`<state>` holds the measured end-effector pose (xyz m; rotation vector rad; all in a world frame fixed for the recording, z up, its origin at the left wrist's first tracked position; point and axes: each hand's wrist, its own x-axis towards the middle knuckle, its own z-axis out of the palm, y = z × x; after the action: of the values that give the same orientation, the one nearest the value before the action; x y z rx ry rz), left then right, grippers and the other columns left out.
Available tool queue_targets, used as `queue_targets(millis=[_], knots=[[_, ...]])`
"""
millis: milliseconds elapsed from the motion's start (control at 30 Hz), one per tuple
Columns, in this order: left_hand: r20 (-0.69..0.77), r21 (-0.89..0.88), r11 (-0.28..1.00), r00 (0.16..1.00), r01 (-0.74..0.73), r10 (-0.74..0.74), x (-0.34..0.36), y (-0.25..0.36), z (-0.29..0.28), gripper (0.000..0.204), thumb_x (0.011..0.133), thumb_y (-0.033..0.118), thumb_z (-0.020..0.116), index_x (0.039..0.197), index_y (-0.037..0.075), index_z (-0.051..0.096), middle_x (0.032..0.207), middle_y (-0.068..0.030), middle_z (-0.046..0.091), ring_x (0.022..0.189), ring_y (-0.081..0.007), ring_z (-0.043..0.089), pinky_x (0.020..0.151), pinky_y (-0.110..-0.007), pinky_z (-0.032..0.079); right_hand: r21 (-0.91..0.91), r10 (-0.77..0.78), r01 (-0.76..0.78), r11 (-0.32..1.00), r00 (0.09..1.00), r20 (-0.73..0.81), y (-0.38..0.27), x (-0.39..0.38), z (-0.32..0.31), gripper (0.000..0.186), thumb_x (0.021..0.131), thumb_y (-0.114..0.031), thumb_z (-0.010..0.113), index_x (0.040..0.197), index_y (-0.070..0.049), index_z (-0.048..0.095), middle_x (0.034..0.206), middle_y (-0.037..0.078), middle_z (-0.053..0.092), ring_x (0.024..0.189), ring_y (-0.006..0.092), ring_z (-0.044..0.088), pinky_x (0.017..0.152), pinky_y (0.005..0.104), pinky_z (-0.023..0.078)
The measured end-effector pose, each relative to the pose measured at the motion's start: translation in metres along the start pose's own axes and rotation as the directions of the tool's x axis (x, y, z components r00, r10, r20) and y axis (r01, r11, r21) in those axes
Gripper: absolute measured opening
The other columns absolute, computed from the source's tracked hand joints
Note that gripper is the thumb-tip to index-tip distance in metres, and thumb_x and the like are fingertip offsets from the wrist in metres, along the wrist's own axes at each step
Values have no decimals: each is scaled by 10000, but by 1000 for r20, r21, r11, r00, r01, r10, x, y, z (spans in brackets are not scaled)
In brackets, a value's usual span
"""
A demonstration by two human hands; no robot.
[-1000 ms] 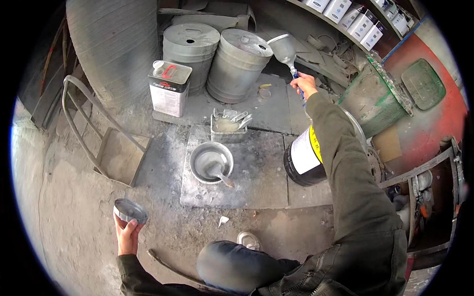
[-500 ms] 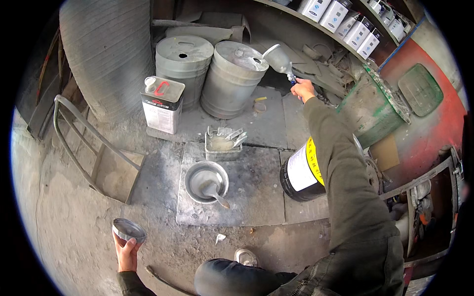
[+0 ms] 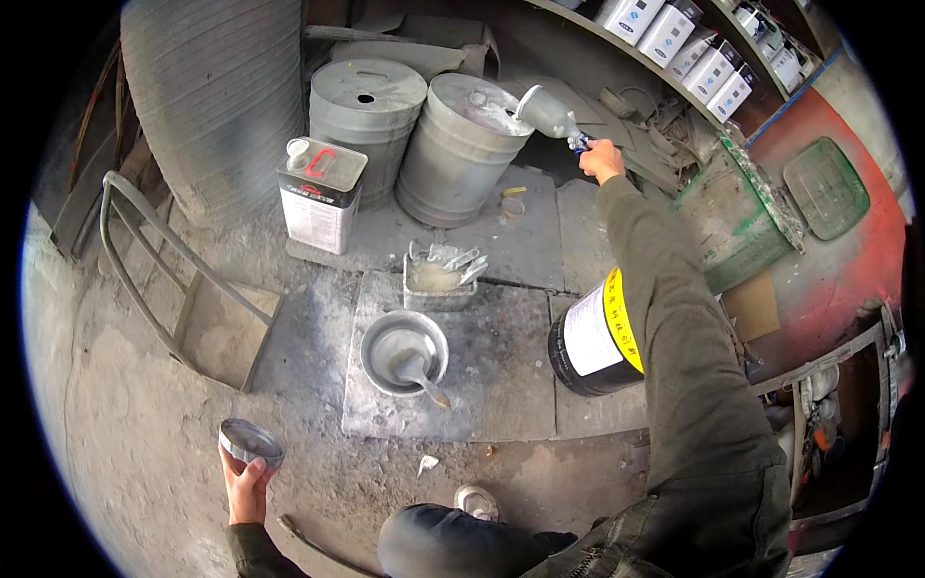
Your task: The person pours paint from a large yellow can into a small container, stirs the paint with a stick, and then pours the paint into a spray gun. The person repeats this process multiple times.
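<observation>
At the far side, my right hand (image 3: pixel 603 160) is closed around the handle of a spray gun (image 3: pixel 551 113). The gun's pale grey cup is tipped on its side, its wide end toward the top edge of a grey drum (image 3: pixel 462 154). Whitish wet-looking patches show on that drum top; whether the cup touches it I cannot tell. Low on the left, my left hand (image 3: pixel 248 489) grips a shallow round grey cup (image 3: pixel 252 441) by its side, dark grey inside. A metal bowl (image 3: pixel 370 371) with a brush (image 3: pixel 414 371) in it stands on the floor between my hands.
A second drum (image 3: pixel 361 111) and a square can (image 3: pixel 323 197) stand at the back. A small tub of tools (image 3: pixel 438 289) sits behind the bowl. On the right are a black-and-yellow bucket (image 3: pixel 588 342) and a green bin (image 3: pixel 727 217). A metal frame cart (image 3: pixel 226 337) lies left.
The spray gun's cup has tipped further over, nearer level, and my right hand has shifted slightly right. The view has moved a little. My left hand still holds the cup in place.
</observation>
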<state>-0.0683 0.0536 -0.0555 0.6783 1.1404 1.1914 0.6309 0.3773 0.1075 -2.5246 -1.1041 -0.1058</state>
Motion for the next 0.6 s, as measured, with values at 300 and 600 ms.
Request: queue_targets(millis=[300, 600], knots=[[50, -2, 1000, 998, 28, -28, 2, -6, -5, 804, 749, 223, 693, 1448, 125, 306, 1304, -104, 490, 1153, -273, 565, 925, -441, 526, -380, -363, 243, 892, 887, -285, -21, -17, -17, 233, 896, -222, 581, 1078, -137, 698, 1011, 133, 714, 958, 331, 690, 806, 439, 547], [302, -69, 963, 926, 259, -227, -2, -10, -30, 721, 838, 425, 609, 1406, 52, 367, 1311, -176, 548, 1166, -375, 580, 896, -518, 540, -372, -405, 288, 882, 867, -289, -30, -40, -14, 299, 882, -194, 591, 1166, -152, 675, 958, 172, 705, 858, 318, 707, 673, 430, 559]])
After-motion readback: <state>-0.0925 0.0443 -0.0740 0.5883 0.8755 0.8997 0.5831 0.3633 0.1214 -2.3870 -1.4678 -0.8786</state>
